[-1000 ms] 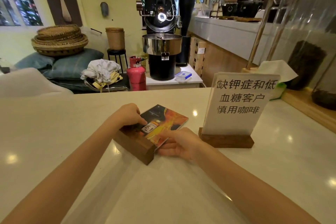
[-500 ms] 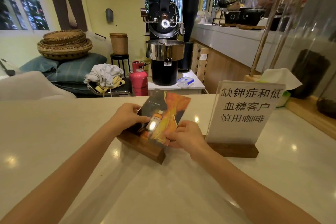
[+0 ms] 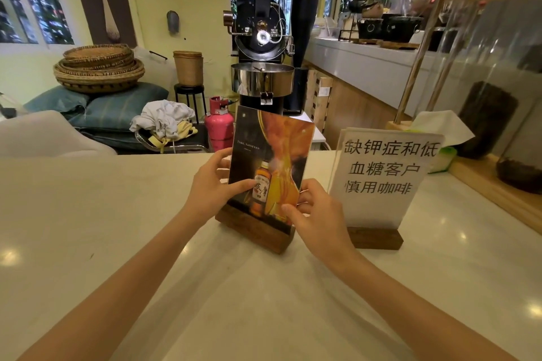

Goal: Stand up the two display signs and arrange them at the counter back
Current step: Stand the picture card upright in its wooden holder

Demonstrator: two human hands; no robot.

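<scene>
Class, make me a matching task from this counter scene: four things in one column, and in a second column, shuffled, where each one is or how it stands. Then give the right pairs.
Things
1. bottle poster sign
2. white text sign
3. pink gas cylinder
4. woven baskets

Places or states
A. stacked on blue cushions, far left
B. upright on the counter, untouched, right of the hands
C. on the floor beyond the counter, beside the roaster
D. held at both side edges by the left hand and right hand

Pairs: 1-D, 2-B, 3-C, 4-A

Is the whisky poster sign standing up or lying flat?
Upright: the whisky poster sign stands on its wooden base, left hand and right hand gripping its edges.
</scene>
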